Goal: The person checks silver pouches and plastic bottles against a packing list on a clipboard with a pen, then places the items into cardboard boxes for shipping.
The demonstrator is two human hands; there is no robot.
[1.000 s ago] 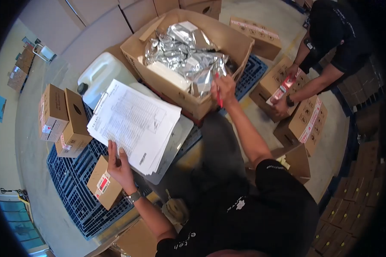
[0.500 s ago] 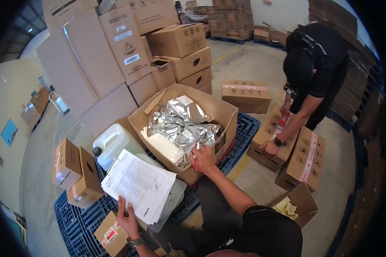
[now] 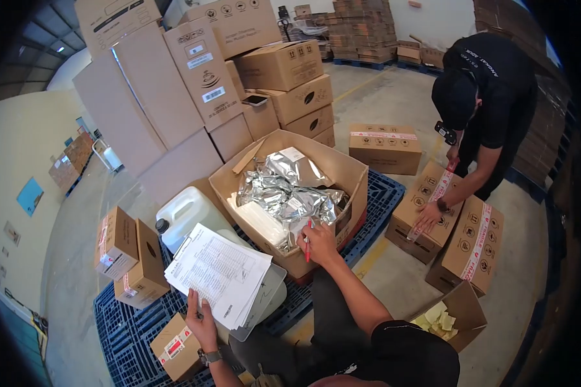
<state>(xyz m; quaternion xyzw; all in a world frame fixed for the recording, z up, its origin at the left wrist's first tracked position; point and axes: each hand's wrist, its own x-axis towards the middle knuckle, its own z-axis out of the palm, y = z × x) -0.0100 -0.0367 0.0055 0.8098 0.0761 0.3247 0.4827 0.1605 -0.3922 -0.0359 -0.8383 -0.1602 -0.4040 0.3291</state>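
My right hand (image 3: 321,244) is closed round a red pen (image 3: 308,240), near the front wall of a large open carton (image 3: 353,193). Inside the carton lie shiny silver foil pouches (image 3: 294,193) and a stack of white flat pieces (image 3: 263,220). A clipboard (image 3: 263,308) with printed sheets (image 3: 223,274) leans by my lap, in front of a white jerrycan (image 3: 193,209). With fingers stretched out and thumb apart, my left hand (image 3: 202,322) rests at the sheets' lower left edge.
Small taped cartons (image 3: 117,242) stand on a blue plastic pallet (image 3: 126,335); tall cartons (image 3: 155,90) rise behind. At right a co-worker (image 3: 487,97) bends over a carton (image 3: 426,206) with fragile tape. Nearby, an open box (image 3: 469,316) holds yellowish paper pieces.
The whole view has shifted, so things appear farther right and slightly lower. My right hand still holds the pen, turned slightly. The co-worker's near hand has moved along the carton's tape.
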